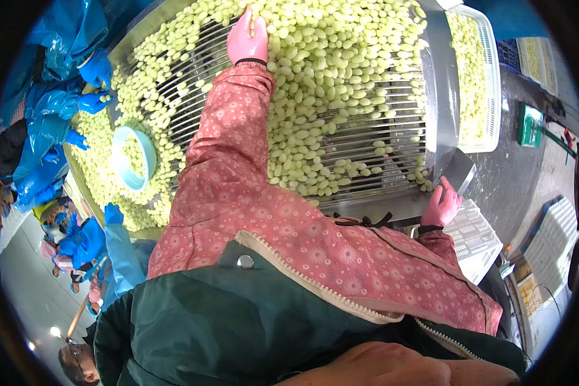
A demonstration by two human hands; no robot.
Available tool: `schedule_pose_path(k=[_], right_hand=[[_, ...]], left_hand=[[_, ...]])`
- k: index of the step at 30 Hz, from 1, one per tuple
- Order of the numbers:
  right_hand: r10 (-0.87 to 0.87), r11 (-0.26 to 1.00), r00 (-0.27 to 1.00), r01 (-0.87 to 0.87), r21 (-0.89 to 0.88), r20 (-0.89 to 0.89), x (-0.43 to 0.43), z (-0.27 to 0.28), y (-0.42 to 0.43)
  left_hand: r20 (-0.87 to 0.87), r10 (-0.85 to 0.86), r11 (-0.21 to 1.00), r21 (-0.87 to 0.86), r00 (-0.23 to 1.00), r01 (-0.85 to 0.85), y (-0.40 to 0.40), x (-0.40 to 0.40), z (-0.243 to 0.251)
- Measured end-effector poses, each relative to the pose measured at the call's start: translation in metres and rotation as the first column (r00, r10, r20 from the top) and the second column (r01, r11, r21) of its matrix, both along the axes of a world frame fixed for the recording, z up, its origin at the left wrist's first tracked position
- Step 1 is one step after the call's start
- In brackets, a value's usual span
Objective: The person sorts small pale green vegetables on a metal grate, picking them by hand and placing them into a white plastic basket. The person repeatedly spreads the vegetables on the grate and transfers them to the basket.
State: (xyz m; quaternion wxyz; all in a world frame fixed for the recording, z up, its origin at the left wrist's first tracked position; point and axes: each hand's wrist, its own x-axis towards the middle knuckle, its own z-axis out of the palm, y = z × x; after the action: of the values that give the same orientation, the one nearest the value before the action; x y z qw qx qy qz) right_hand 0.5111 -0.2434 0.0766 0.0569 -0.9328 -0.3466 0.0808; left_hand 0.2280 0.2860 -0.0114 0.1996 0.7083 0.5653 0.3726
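Note:
Green grapes (313,82) lie loose in a thick layer over a slatted grate of metal rods (366,140). My left hand (248,38), in a pink glove, reaches to the far part of the grate and touches the grapes there, thumb apart from the fingers. I see no grape clearly gripped in it. At the near right corner, my right hand (441,205), also pink-gloved, is by the metal rim (405,205) beside a few grapes, its fingers apart and holding nothing.
A light-blue basin (147,161) with grapes sits among grapes at left. Co-workers' blue-gloved hands (95,102) are beyond it. A white crate of grapes (492,96) stands at right, above another white crate (473,241) and a metal chute (456,171).

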Motion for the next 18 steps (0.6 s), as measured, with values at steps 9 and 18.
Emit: schedule_pose_path(k=[9, 18], right_hand=[[0.073, 0.991, 0.997, -0.077, 0.111, 0.041, 0.009, 0.008, 0.012], [0.055, 0.979, 0.998, -0.053, 0.199, -0.003, 0.027, 0.008, 0.021]], left_hand=[[-0.020, -0.183, 0.983, -0.030, 0.983, 0.182, -0.017, 0.131, -0.013], [-0.114, -0.466, 0.872, -0.224, 0.877, 0.435, -0.054, 0.302, -0.017]])
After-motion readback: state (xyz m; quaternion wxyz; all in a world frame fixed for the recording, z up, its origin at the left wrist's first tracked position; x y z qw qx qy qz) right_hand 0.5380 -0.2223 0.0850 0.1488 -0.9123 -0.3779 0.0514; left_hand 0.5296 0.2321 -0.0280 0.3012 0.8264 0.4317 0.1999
